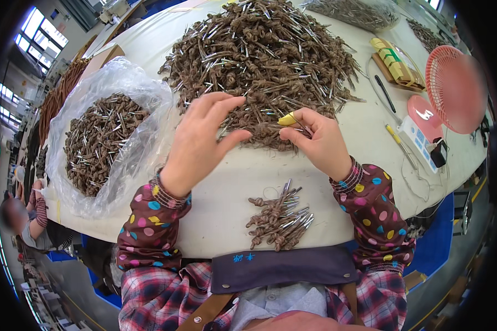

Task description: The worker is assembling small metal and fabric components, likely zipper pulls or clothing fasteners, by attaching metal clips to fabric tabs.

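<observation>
A large heap of brown knotted cords with silvery metal tips (259, 49) covers the far middle of the table. At its near edge my left hand (201, 138) has its fingers and thumb apart, with nothing visible in them. To its right, my right hand (323, 140) is curled, thumb and forefinger close together, and a yellow cover (286, 119) sits on one fingertip. A thin dark line shows between those fingers; I cannot make out what it is. Closer to me lies a small pile of the same knotted cords (279, 218), most metal tips pointing up and right.
A clear plastic bag (143, 88) holding more knotted cords stands at left. On the right are a pink fan (453, 88), a white power strip (417, 138), a yellow-handled tool (401, 146), a black pen (385, 94) and a yellow-wrapped bundle (395, 63). Another person (25, 215) sits far left.
</observation>
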`<state>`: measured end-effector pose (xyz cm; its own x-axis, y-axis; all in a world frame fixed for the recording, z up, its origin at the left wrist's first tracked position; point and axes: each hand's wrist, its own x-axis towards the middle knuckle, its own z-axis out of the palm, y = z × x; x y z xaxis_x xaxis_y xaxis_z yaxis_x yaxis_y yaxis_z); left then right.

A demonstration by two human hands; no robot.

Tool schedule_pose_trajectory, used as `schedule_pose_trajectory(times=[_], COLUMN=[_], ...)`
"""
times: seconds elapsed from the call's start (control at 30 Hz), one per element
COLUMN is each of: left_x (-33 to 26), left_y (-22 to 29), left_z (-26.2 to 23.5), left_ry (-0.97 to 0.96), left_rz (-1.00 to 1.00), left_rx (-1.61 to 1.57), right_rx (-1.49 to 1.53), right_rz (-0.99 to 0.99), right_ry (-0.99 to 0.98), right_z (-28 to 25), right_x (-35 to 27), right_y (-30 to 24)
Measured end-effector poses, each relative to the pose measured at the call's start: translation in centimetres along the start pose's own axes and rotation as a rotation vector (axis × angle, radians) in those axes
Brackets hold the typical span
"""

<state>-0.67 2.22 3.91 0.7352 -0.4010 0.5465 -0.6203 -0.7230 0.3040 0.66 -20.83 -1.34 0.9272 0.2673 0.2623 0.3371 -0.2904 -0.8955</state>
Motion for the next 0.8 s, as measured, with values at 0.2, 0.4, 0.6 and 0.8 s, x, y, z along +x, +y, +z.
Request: schedule_pose_trajectory(times=[0.2, 0.4, 0.6, 0.8], left_x=[-1.1, -0.8, -1.0, -1.4], left_y=[-0.1, 0.0, -0.5, -0.8], left_z=[3.4, 3.6, 3.8, 4.6], left_ry=[-0.078, -0.015, -0.177, -0.273], left_rz=[-0.162, -0.146, -0.248, -0.374], left_rx=[-0.369, -0.346, -0.533, -0.910], right_rx=[0.011, -0.150, -0.149, 0.508], right_rz=[-0.060, -0.128, -0.073, 0.143], right_ry=[0.084, 0.086, 0.007, -0.101], right_z=[0.9, -0.2, -0.6, 0.9], right_x=[-0.2, 0.4, 0.4, 0.7], right_y=[0.0, -0.7, -2.6, -0.4])
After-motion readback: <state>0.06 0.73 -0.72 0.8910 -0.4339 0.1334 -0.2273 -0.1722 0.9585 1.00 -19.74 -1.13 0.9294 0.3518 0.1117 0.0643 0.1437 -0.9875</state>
